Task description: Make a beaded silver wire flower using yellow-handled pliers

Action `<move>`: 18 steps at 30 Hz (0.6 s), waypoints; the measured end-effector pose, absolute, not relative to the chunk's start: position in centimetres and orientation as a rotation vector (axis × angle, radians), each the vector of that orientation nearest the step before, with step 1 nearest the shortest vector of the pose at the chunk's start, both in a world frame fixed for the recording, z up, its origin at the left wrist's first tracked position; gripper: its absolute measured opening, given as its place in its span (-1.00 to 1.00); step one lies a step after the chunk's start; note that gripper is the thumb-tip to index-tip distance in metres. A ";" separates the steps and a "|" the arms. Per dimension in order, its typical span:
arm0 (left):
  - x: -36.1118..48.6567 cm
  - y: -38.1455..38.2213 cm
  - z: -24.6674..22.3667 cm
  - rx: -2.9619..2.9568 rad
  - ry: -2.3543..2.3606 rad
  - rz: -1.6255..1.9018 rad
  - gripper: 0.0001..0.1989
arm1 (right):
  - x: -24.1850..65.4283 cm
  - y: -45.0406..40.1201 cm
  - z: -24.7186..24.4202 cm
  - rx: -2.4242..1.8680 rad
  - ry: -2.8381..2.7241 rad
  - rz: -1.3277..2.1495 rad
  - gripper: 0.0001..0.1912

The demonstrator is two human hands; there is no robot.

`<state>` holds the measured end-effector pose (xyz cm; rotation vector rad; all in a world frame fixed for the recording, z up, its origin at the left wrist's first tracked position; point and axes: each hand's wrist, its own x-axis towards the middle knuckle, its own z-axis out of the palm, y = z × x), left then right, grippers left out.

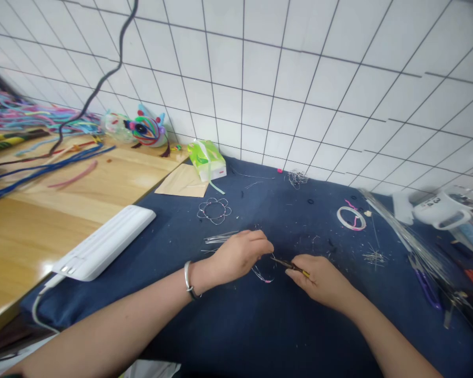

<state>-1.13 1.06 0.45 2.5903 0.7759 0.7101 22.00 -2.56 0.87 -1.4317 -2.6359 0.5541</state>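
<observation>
My left hand (242,254) is closed in a pinch on a thin wire loop (266,281), which has small pink bits along its lower edge. In my right hand (323,278) is a pair of pliers (289,265) with a bit of yellow on the handle. The pliers' tip points left and meets the wire near my left fingertips; whether the jaws are closed on it I cannot tell. Beyond my left hand lies a flower-shaped wire ring (214,211) with tiny pink beads. Several straight wire pieces (219,238) stick out behind that hand.
Left, a white power strip (106,241) lies by the wooden table (130,168). Tissues (207,160) sit on brown paper (177,181) near the tiled wall. Rightward are a ribbon spool (339,218), wire scraps (374,257), long wires (394,223), purple-handled scissors (428,289) and a white cup (441,210).
</observation>
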 end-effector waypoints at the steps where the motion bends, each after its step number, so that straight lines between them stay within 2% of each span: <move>1: -1.1 1.1 0.4 2.492 0.765 0.728 -0.77 | 22.0 -2.6 0.7 -1.436 -2.637 0.510 -0.70; 7: -1.0 1.1 0.5 2.321 0.736 0.764 -0.79 | 22.0 -2.7 0.1 -1.443 -2.685 0.243 -0.72; 18: -1.4 1.6 0.0 2.383 0.772 0.729 -0.80 | 22.5 -2.4 0.1 -1.370 -2.725 0.159 -0.79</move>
